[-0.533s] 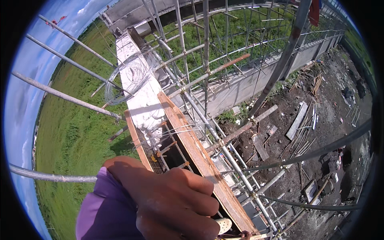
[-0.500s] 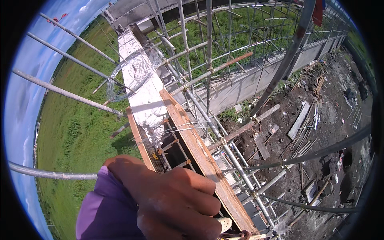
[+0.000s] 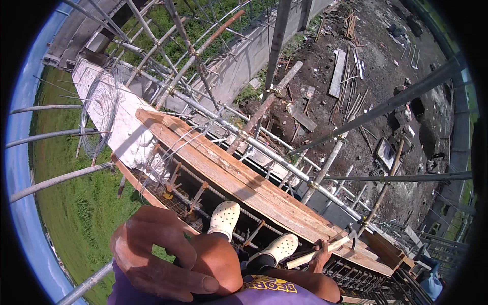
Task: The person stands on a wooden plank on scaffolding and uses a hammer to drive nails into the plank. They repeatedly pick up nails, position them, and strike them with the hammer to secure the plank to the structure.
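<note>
My left hand (image 3: 152, 254) is raised close in front of me at the lower left, above my bent knee. Its fingers are curled loosely, with a gap between thumb and forefinger, and nothing shows in it. At the lower right my right hand (image 3: 319, 257) grips a hammer (image 3: 335, 244) by its pale wooden handle; the metal head points away to the right, over a plank. My feet, in cream clogs (image 3: 224, 217), stand among steel reinforcing bars (image 3: 195, 195) inside a long wooden form. The form's long plank side (image 3: 244, 188) runs from upper left to lower right.
A white-topped wall (image 3: 107, 101) carries a coil of wire (image 3: 101, 117). Scaffold pipes (image 3: 223, 122) cross on both sides. Far below right lies dark ground (image 3: 325, 117) with scattered boards; grass (image 3: 76, 203) lies below left. Stacked timber (image 3: 384, 251) sits at the lower right.
My view has swung right and down, bringing my feet and the hammer in my right hand into sight. My left hand has moved lower left, and its fingers now show a gap.
</note>
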